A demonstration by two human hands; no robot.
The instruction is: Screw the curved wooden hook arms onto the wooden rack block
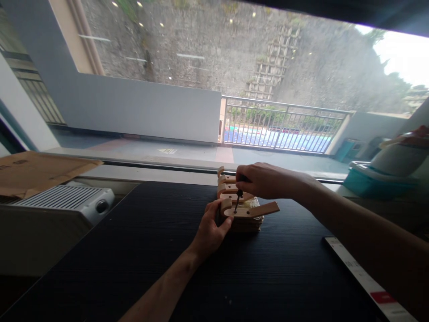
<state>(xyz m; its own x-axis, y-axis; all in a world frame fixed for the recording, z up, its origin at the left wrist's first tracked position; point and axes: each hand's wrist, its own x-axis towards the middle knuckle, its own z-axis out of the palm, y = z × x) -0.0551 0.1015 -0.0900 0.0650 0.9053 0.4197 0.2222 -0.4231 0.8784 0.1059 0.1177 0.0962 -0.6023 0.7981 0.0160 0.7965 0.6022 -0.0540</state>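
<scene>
The hook rack (241, 214) sits on the table (140, 250), cardboard (43, 171) left, a railing (284, 127) behind.

Daylight thru lg. window (208, 40), sky (407, 58) blown out upper R; indoors dim, black table (161, 223) v. dark. Bright reflections (190, 56) streak & dot the window. Wide-angle stretch at edges; bkgd. hazy, a bit soft.

Two hands (209, 227), one screwdriver (239, 194), four wooden hooks (241, 213), one black table (150, 250), one cardboard sheet (43, 171)

Room over left tabletop (127, 232) — wooden hooks (241, 213) block centre.
</scene>
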